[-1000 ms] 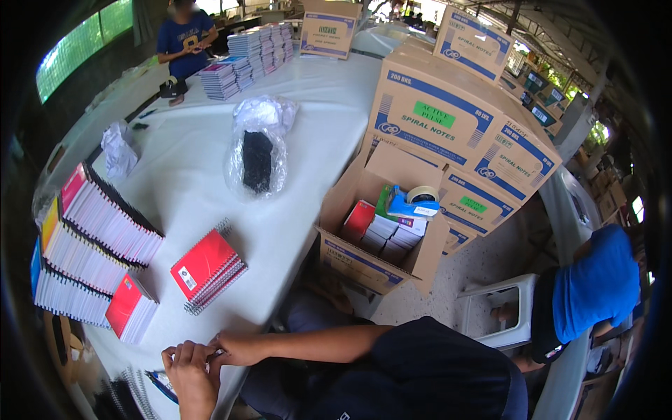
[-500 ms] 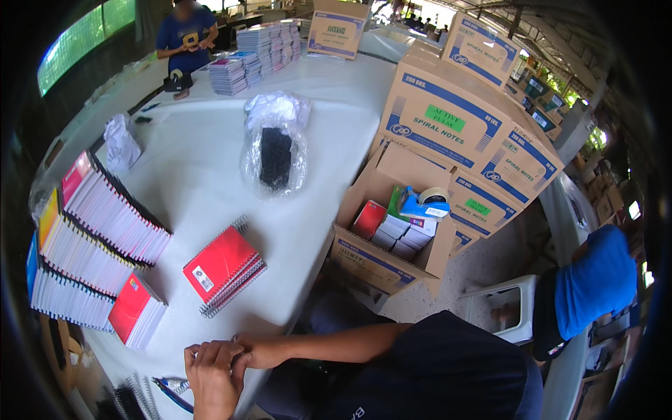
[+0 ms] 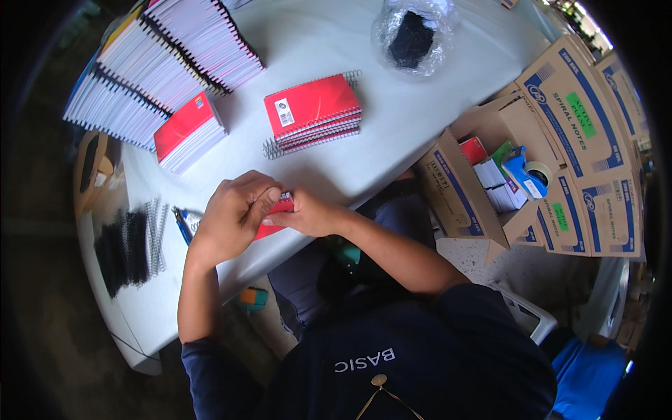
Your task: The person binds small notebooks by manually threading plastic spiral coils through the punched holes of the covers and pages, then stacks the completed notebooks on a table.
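Observation:
Near the front edge of the table, my left hand curls over the top of a small red notebook, its thumb and fingers pressed together at the upper edge. My right hand grips the same notebook from the right, thumb on the cover. My hands hide most of it. Beyond them lies a pile of red spiral notebooks with wire coils sticking out at its ends. Left of that leans a stack of red-covered books. A blue-handled tool lies beside my left hand, partly hidden.
Loose black and silver coils lie at the table's left. Tall rows of bound books stand far left. A plastic-wrapped black bundle is at the back. An open carton with a tape dispenser stands right, before stacked cartons.
My view has tilted down and turned, so the table's contents sit higher in the picture. A red notebook now shows between my hands, where none was visible before.

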The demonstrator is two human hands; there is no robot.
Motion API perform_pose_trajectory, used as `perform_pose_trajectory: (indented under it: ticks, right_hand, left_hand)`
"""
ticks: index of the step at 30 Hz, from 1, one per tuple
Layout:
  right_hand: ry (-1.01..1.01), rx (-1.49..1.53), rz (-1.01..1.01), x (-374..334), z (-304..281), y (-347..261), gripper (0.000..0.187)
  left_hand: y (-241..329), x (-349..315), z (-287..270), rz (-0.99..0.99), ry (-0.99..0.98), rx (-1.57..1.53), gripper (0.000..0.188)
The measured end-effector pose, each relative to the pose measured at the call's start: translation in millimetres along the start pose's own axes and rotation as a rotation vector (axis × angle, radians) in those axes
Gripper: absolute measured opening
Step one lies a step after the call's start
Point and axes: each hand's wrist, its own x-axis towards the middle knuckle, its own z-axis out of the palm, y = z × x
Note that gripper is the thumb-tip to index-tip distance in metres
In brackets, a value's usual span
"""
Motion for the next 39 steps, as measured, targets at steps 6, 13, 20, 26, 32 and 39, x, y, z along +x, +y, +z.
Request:
perform_pose_trajectory:
  ticks: [6, 13, 20, 26, 32, 39]
  right_hand:
    - [-0.098, 0.040, 0.103, -4, 0, 13, 0.021]
    - [-0.093, 0.037, 0.050, -6, -3, -4, 0.017]
    - [0.172, -0.012, -0.196, -14, -16, -55, 0.027]
    - [0.654, 0.222, -0.462, 27, -43, -67, 0.037]
    - [0.942, -0.376, -0.290, 34, -99, -11, 0.059]
    - [0.790, -0.198, -0.079, 36, -103, -21, 0.049]
  left_hand:
    - [14, -7, 14, 0.077, 0.076, 0.224, 0.011]
    - [33, -14, 25, 0.027, 0.248, 0.512, 0.012]
    - [47, -21, 11, 0.113, 0.721, 0.743, 0.069]
    - [62, 30, 78, 0.031, 0.888, -1.007, 0.044]
    - [-3, 99, 78, 0.321, 0.852, 0.477, 0.024]
    - [-30, 104, 87, 0.125, 1.167, 0.414, 0.025]
